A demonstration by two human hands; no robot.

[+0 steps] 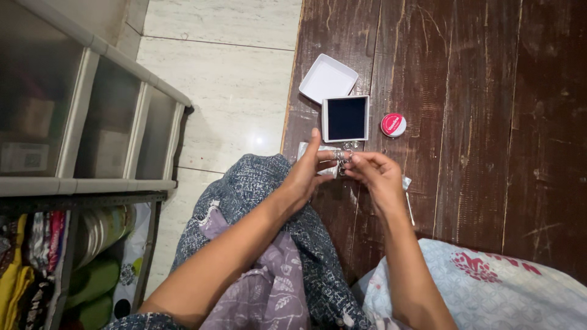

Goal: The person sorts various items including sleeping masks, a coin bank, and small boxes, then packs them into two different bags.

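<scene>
Lowest in the frame, the person's lap shows a dark blue speckled fabric with a lilac leaf-print cloth (269, 287) over it, and at lower right lies a pale blue pillow with a red pattern (489, 287). Both forearms rise from there to the middle of the frame.

The left hand (306, 174) and the right hand (376, 174) meet over the edge of the dark brown scratched wooden bench (477, 122). Between them is a small cluster of silvery metal jewellery pieces (343, 160), seemingly rings or little links; the detail is too small to tell. The left fingers are curled with thumb raised, pinching one side of the cluster; the right fingers (361, 160) are pressed together on the other side, pinching it too. So the cluster sits right at the fingertips of both hands, held just above the bench, near frame centre.

Judging by this, the step in hand is fine fingertip work on the pieces, sorting or joining them. Any next move calls for a steady, light pinch, as such small parts could slip.

Just beyond the hands stands an open square white box with a dark blue lining (345, 118), its white lid (327, 76) touching it at upper left, and a small round red tin (393, 124) just right of it. At far left is a grey plastic drawer unit (85, 122) on the pale tiled floor (226, 79).
</scene>
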